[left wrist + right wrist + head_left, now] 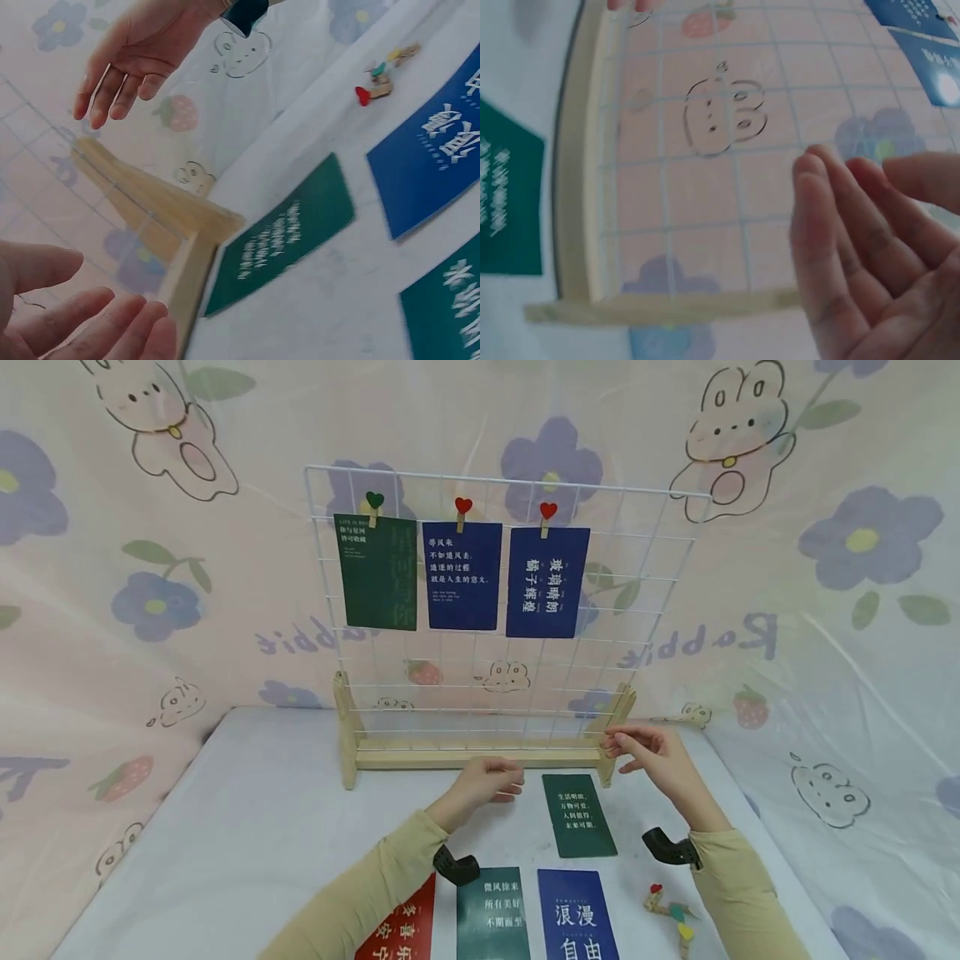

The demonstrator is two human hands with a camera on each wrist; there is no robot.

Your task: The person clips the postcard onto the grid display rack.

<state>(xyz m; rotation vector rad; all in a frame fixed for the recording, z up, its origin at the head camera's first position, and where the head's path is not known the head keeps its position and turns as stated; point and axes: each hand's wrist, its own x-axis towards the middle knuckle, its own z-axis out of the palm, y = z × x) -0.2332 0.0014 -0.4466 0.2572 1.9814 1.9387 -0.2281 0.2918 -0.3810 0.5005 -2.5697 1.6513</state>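
Observation:
My left hand (486,787) hovers just in front of the stand's wooden base bar, fingers loosely bent around nothing. At the stand's right foot, my right hand (647,750) is raised with relaxed fingers and holds nothing. Both empty hands also show in the left wrist view, the right hand (146,56) above and the left hand (90,315) below. Between them on the table lies a green card (579,816) with white writing. Behind, a white wire grid (480,685) carries a green card (378,577), a blue card (462,578) and another blue card (547,585).
Heart-topped clothespins (463,510) clip the cards to the grid. Nearer me lie a red card (408,922), a green card (491,914) and a blue card (577,918). Loose clothespins (675,914) lie by my right sleeve. A patterned cloth (847,635) hangs around the table.

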